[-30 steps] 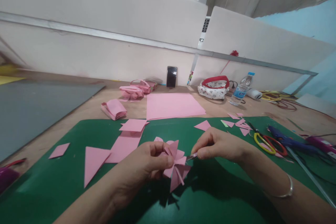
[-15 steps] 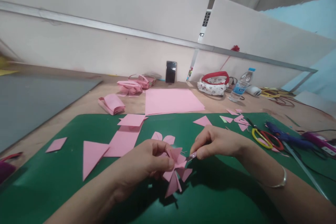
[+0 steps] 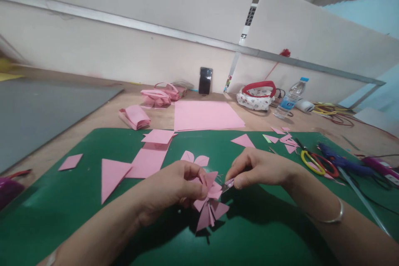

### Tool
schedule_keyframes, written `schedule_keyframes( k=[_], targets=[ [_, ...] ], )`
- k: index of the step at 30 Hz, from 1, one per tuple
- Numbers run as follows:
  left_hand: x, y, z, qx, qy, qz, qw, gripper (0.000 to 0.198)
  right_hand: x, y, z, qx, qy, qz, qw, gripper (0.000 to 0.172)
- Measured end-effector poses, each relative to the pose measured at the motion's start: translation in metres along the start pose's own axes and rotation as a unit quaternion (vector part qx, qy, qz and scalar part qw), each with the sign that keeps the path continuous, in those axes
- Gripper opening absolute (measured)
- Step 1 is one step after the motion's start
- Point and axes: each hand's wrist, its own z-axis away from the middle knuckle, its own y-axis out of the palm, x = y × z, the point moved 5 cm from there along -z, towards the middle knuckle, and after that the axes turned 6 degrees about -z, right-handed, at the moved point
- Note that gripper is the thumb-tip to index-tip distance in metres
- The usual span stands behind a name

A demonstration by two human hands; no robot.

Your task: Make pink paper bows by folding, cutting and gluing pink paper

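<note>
My left hand (image 3: pixel 174 187) is closed on a folded pink paper flower (image 3: pixel 210 201), pinching it at its middle just above the green cutting mat (image 3: pixel 77 216). My right hand (image 3: pixel 262 168) is closed round a small thin tool (image 3: pixel 229 183); only its tip shows, and it touches the flower's centre from the right. I cannot make out what the tool is. Two loose pink petals (image 3: pixel 195 158) lie on the mat just behind the flower.
Pink paper squares and triangles (image 3: pixel 146 162) lie on the mat's left. A pink sheet (image 3: pixel 205 115) and folded pink pieces (image 3: pixel 135 117) sit behind. Scissors (image 3: pixel 314 162), a glue gun (image 3: pixel 339 161), a bottle (image 3: pixel 289 99), a pouch (image 3: pixel 257 96) and a phone (image 3: pixel 205 80) are to the right and back.
Both hands with the flower have stayed together and hardly moved; the flower has turned slightly downward in my left hand. The view has tilted a little lower.
</note>
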Motion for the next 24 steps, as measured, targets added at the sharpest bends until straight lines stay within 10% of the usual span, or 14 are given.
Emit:
schedule_keyframes(
  k=[24],
  targets=[
    [0.001, -0.006, -0.001, -0.042, 0.017, -0.035, 0.998, 0.011, 0.008, 0.008, 0.004, -0.064, 0.027, 0.091, 0.993, 0.029]
  ],
)
